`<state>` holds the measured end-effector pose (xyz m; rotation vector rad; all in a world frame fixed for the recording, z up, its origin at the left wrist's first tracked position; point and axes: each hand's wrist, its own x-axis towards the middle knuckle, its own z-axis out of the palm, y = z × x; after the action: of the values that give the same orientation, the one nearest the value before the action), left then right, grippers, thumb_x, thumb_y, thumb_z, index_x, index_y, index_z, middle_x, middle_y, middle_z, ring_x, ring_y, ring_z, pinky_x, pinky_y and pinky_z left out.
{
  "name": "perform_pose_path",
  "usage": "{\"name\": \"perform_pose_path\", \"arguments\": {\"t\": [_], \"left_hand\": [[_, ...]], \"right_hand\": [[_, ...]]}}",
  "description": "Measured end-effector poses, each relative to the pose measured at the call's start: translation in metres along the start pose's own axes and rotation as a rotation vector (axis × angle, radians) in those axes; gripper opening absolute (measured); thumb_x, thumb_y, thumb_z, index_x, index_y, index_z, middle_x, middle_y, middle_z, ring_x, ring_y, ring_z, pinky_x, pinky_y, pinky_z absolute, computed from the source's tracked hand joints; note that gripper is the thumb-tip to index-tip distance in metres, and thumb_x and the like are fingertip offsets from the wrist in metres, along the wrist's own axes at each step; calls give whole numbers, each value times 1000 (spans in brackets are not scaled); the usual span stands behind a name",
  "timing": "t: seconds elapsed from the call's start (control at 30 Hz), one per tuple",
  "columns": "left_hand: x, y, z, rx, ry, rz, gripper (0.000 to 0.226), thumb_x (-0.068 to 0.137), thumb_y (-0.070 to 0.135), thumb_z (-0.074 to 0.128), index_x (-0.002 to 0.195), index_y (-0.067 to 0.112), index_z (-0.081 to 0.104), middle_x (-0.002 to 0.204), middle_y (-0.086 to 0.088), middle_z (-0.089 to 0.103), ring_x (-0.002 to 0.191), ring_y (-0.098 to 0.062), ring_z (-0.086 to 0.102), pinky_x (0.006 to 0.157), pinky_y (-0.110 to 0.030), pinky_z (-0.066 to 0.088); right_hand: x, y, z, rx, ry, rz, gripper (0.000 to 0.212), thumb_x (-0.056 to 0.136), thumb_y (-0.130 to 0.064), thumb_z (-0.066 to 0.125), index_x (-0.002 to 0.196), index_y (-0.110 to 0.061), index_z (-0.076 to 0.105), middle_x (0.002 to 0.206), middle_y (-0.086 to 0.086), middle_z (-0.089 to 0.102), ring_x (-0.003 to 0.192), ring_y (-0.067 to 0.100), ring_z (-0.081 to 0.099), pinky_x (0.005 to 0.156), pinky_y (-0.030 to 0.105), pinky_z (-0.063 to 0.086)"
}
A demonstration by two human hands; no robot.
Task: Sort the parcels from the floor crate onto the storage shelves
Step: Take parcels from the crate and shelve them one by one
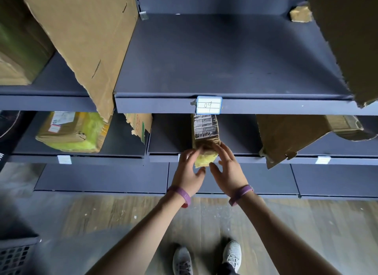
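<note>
Here, the middle bay of the lower shelf (pixel 169 137) holds a narrow brown parcel (pixel 205 131), its yellow near end jutting over the edge. Our left hand (pixel 187 169) and right hand (pixel 228 167) flank that end, fingers spread, lightly touching it.

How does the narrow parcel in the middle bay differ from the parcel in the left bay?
The narrow parcel is slim, its yellow end overhanging the shelf edge; the left parcel is broad and sits fully on the shelf. The left hand and right hand touch the narrow parcel; nothing touches the left parcel. Both are yellow, brown-taped and labelled.
</note>
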<state>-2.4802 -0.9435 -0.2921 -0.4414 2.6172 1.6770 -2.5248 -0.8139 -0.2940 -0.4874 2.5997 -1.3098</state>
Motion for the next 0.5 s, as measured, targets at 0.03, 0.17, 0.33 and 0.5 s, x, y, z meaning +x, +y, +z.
{"name": "perform_pose_path", "arguments": {"t": [0.03,0.17,0.33,0.5], "left_hand": [[8,2,-1,26,2,11,55,86,-3,59,137,13,46,136,-7,42,128,-19,43,107,-33,39],[37,8,-5,98,-23,15,61,85,-3,58,142,9,40,144,-10,38,136,-19,35,110,-17,24],[60,8,-7,95,-37,-14,64,84,-7,54,144,12,38,148,-7,37,137,-19,34,112,-23,27],[68,11,-7,60,-84,-32,70,84,-12,50,147,14,33,152,-6,32,139,-20,32,112,-37,33]], "right_hand": [[8,0,-1,-19,-13,5,59,87,1,57,143,-15,41,147,6,39,127,23,48,104,33,44],[36,-3,-2,-58,-54,46,61,88,2,54,146,-12,38,149,9,36,129,27,47,106,39,42],[54,-2,-3,-59,-82,90,64,89,3,49,148,-16,35,153,5,32,134,26,42,109,39,38],[63,-1,-6,-92,-110,118,70,86,6,46,149,-22,31,155,1,28,134,24,42,107,27,37]]}}
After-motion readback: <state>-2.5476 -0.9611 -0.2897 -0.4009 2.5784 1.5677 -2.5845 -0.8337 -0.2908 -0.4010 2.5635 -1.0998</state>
